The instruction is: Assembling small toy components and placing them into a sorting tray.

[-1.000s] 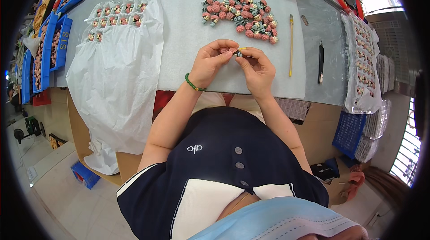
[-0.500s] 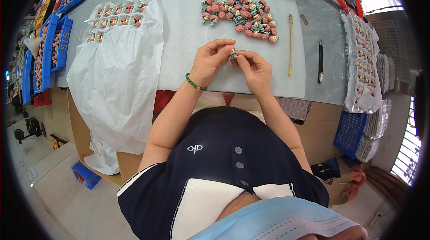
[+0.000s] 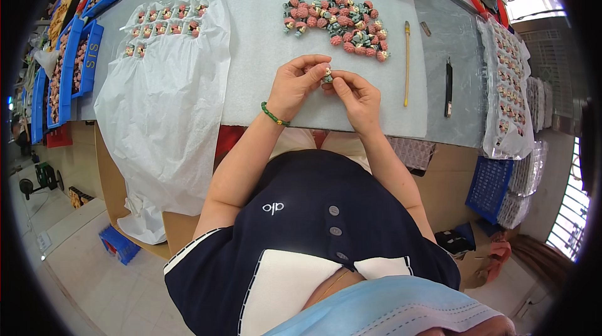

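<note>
Pinching one small pink-and-green figurine (image 3: 327, 75) between the fingertips of both hands, just above centre of the frame: left hand (image 3: 295, 85) curling over it from the left with a green bead bracelet (image 3: 274, 115) at the wrist, right hand (image 3: 356, 96) meeting it from the right, thumb and forefinger closing on the same piece. Hovering over the white foam mat (image 3: 263, 54), near its lower edge and close to the table's front edge, so risking a drop off the mat and down into the lap or onto the floor if either grip is loosening, the piece being tiny and held only at the tips. Possibly snapping or scuffing a small part by squeezing or twisting too hard; too small here to tell which part is being worked. Lying above, in the upper middle, a loose heap of figurines (image 3: 335, 22), well within reach and easily scattering if a wrist is sweeping across. Resting to the right, a thin yellow stick (image 3: 407, 60) and a dark pen-like tool (image 3: 448, 79), both liable to be rolling toward the edge if nudged. Spreading at the upper left, a white plastic sheet (image 3: 163, 110) carrying rows of sorted figurines (image 3: 164, 21) and hanging over the table front, so threatening to be dragging those rows off if snagged by a forearm. Standing at the far left, blue trays (image 3: 69, 66) holding more pieces.
</note>
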A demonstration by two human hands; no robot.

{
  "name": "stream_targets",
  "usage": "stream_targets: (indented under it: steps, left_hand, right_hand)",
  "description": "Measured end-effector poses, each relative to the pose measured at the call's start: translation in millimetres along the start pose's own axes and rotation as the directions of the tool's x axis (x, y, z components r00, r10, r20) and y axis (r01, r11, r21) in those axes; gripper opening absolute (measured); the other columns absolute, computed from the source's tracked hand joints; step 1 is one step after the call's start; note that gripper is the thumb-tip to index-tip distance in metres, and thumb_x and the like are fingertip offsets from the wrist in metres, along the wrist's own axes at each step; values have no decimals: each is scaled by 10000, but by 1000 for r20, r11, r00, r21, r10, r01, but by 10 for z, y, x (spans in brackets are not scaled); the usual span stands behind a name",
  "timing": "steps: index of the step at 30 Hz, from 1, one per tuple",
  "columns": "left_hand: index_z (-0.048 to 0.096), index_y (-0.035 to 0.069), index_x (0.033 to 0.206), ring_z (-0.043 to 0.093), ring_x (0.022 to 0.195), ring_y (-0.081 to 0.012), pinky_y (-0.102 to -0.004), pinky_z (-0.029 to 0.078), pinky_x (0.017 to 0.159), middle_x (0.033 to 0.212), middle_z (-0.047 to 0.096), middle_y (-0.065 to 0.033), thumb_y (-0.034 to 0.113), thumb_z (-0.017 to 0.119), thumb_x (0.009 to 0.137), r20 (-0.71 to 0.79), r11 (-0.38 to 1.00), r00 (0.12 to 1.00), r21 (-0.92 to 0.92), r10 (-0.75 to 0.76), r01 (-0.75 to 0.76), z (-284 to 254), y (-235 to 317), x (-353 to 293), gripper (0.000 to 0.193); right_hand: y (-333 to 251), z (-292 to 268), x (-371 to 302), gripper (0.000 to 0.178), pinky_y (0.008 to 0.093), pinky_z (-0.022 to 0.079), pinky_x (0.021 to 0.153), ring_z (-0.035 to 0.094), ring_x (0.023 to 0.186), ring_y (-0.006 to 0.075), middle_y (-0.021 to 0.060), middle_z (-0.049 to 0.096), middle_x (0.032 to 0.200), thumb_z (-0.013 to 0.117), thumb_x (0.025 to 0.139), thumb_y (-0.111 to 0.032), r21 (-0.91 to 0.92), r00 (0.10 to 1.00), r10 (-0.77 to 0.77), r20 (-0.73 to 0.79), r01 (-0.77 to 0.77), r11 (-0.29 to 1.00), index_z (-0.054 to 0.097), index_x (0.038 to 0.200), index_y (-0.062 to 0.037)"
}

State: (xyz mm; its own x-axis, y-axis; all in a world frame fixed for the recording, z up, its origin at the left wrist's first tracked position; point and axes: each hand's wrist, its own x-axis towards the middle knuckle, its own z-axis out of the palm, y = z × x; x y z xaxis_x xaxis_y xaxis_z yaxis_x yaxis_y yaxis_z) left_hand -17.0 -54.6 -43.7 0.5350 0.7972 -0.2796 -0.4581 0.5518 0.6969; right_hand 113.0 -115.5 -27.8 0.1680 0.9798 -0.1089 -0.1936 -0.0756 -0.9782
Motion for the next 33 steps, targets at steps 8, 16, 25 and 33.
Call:
stream_targets:
  steps: [8, 16, 25, 33]
  left_hand:
    - [566, -12, 1037, 450, 666, -49, -183, 380, 601, 801, 566, 5, 165, 522, 861, 1, 998, 999, -57, -36, 36, 64, 39, -14, 254]
    - [580, 0, 1035, 433, 655, -41, -173, 348, 577, 768, 546, 18, 95, 525, 844, 99, 963, 994, 260, 48, -73, 268, -69, 88, 220]
    - [561, -12, 1046, 431, 661, -52, -175, 349, 581, 773, 511, 6, 77, 541, 833, 16, 988, 1000, 152, -5, 2, 661, -321, 309, 232]
    - [556, -29, 1032, 438, 676, -65, -185, 362, 595, 786, 520, -9, 70, 528, 841, 21, 994, 1000, 105, -9, 6, 810, -297, 327, 217]
  right_hand:
    - [60, -13, 10, 163, 248, 489, 691, 597, 777, 160, 122, 597, 886, 569, 801, 5, 78, 999, -16, -39, 19, 997, 552, 954, 62]
    - [-47, -206, 20, 292, 218, 458, 697, 552, 779, 111, 78, 574, 890, 544, 819, -2, 80, 998, -36, -52, 40, 996, 469, 1101, 16]
    - [-585, -1586, 471, 204, 218, 441, 694, 526, 788, 97, 41, 557, 899, 534, 827, -28, -331, 907, -345, -239, 258, 908, 516, 1029, -9]
    - [-745, -3079, 1263, 211, 222, 463, 717, 572, 780, 94, 38, 616, 876, 607, 745, -16, -691, 863, -335, -379, -23, 722, 573, 953, -21]
